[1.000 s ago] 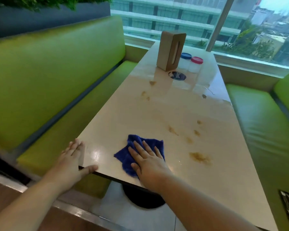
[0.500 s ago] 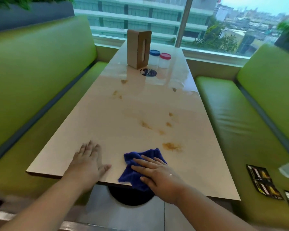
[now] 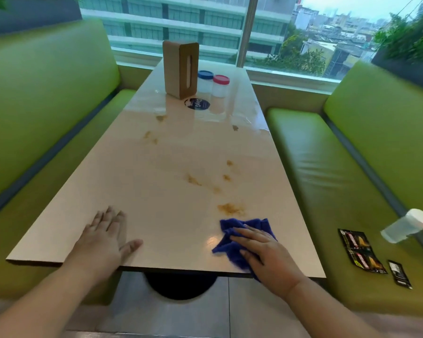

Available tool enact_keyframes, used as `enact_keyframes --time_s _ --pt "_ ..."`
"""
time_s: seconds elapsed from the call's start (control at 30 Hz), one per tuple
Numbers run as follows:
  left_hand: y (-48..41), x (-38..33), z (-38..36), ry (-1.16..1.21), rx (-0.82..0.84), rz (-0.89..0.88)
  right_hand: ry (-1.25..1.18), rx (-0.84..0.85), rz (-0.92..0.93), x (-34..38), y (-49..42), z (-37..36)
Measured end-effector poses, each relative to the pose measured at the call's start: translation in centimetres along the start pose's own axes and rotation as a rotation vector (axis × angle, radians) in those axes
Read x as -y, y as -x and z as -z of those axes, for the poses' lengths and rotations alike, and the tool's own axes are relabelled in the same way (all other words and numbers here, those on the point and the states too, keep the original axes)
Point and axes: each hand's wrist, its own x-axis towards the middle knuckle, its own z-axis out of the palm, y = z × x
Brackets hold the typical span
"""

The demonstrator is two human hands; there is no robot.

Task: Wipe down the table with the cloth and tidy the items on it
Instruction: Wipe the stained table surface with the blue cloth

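Left hand (image 3: 103, 240): laid flat on the table (image 3: 161, 157) near its front edge, fingers straight and spread, holding nothing. It serves as a brace.

Cloth (image 3: 254, 225): blue, crumpled, at the front right of the table top, partly over the near edge. Right hand (image 3: 271, 257): pressed on it with fingers extended, not curled round it.

Finding: the largest brown stain (image 3: 230, 209) lies just beyond the cloth, apart from it. Smaller marks run up the middle of the table toward the window. In my judgement the stroke should go forward over that stain under firm, even palm pressure. The cloth would do better spread flatter, as the bunched folds cover little.

Containers, far end: a brown tissue box (image 3: 180, 68) stands upright, a pale strip showing in its slot. Just beside it stand a blue-lidded jar (image 3: 205, 81) and a red-lidded jar (image 3: 220, 85), touching or nearly so, both closed. Contents cannot be told through the cloudy walls.

Right bench: dark sachets (image 3: 362, 252) lie on the seat.
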Motion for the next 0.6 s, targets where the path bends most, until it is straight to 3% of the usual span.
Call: enact_keyframes --time_s 0.17,0.23,0.3,0.43,0.6 --pt "-0.1 -0.1 0.1 -0.005 0.012 0.007 0.079 0.108 0.032 0.6 1.6 -0.1" --pt "0.0 -0.1 0.1 -0.013 0.018 0.007 0.111 0.079 -0.023 -1.3 2.1 1.0" --pt "0.1 -0.1 0.1 -0.021 0.019 0.008 0.176 -0.001 -0.143 -3.7 1.8 2.4" --pt "0.0 -0.2 0.0 -0.034 0.037 0.031 0.412 0.176 -0.473 -3.6 0.0 2.7" --pt "-0.6 -1.2 0.6 -0.008 0.057 0.067 0.396 0.232 -0.289 -1.1 1.6 1.5"
